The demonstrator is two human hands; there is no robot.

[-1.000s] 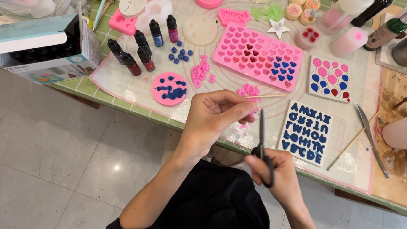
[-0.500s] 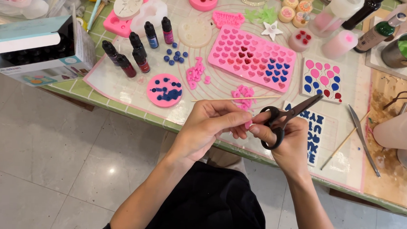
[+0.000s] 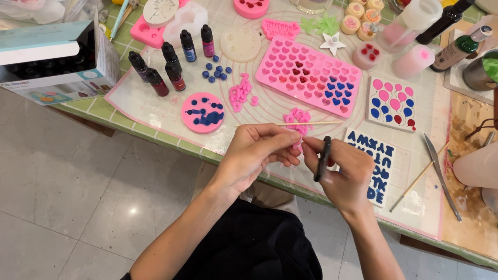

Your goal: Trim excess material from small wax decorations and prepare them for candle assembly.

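**Scissors swing down, hands meet at the desk's near edge**

Scissors that pointed up and to the right half a second ago now hang blade-down from the right hand, seen edge-on as a thin dark line, and the two hands have closed in on each other.

Head view, containers first. At the middle of the desk the large pink heart mould carries pink, dark red and blue fills in its cavities. Right of it, a white balloon mould shows pink, blue and a few red shapes. At the near edge, just beyond the right hand, a clear letter mould is packed with dark blue. A round pink mould near the left front edge holds blue blobs, and another round pink mould at the far edge holds red. Dark dropper bottles stand in a loose group towards the left, with blue beads beside them. At the right edge a metal cup has something green in it.

Now the hands. Left hand is curled nearly shut, thumb and fingertips pinching a small pink piece at the near edge. Right hand is closed around the scissors' handles, its fingertips almost touching the left's. A thin wooden stick lies just beyond them, across loose pink pieces.
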